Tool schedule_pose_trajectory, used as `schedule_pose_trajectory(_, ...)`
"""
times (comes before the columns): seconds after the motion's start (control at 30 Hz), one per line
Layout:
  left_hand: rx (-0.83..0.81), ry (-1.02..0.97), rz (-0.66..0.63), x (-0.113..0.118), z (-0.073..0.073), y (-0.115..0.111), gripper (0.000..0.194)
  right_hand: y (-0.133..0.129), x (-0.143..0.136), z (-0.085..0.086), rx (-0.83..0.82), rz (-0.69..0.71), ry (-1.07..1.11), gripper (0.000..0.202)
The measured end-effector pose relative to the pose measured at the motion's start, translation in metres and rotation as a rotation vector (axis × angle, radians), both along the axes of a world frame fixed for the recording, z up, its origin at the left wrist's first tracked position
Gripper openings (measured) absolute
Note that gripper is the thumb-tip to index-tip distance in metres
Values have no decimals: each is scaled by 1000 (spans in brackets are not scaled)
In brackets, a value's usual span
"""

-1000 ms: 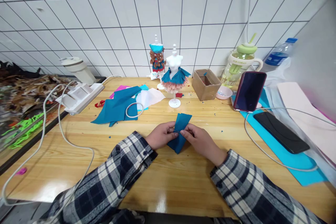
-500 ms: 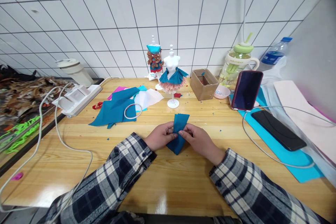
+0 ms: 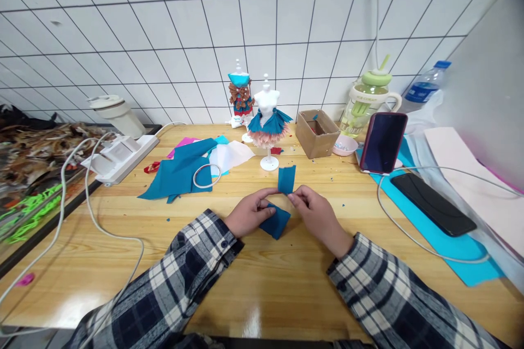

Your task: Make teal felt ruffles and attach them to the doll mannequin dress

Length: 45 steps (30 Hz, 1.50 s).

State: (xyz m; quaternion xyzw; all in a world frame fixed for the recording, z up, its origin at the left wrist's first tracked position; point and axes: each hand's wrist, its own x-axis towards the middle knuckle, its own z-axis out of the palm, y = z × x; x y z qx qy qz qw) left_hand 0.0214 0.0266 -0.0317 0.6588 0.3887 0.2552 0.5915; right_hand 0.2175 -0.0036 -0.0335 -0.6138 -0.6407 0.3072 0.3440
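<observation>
Thumb and fingers of my left hand pinch a teal piece of thin sheet, paper or cloth I cannot tell, which hangs low over the table. With a fingertip pinch at its bottom edge, my right hand holds a smaller teal piece upright. My left index finger reaches to this upper piece's lower left corner. A gap shows between the two pieces. Just beyond my hands stands a small white dress form in a teal and pink skirt.
Left of the dress form lie teal sheets with a white ring on top. A second dress form, a cardboard box and a pink bowl stand behind. Phones and cables are at right, a power strip at left.
The teal strip between my hands was one length with a split at mid-height. Now it shows as two pieces, the upper raised slightly in my right hand, the lower in my left.
</observation>
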Motion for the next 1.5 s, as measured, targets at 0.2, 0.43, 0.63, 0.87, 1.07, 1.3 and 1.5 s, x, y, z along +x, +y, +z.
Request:
schedule_pose_trajectory(0.2, 10, -17, 172, 0, 4, 2, 61, 26, 39, -4, 113, -226, -15, 36)
schedule_pose_trajectory(0.43, 40, -75, 325, 2, 4, 10, 56, 57, 85, -10, 86, -316, -308, 34)
schedule_pose_trajectory(0.63, 107, -47, 361, 1, 1, 18, 55, 65, 93, -17, 196, -139, -546, 32)
schedule_pose_trajectory(0.87, 121, -45, 405, -4, 0, 13, 49, 60, 88, -10, 341, -296, -434, 34)
schedule_pose_trajectory(1.07, 19, -136, 364, -2, -2, 10, 54, 33, 40, 1, 198, -130, -19, 32)
schedule_pose_trajectory(1.3, -81, -359, 200, 8, 2, 2, 58, 19, -7, 0, -76, 166, 247, 38)
schedule_pose_trajectory(1.5, -33, -355, 211, 10, 2, 0, 56, 18, -6, 1, -85, 133, 229, 29)
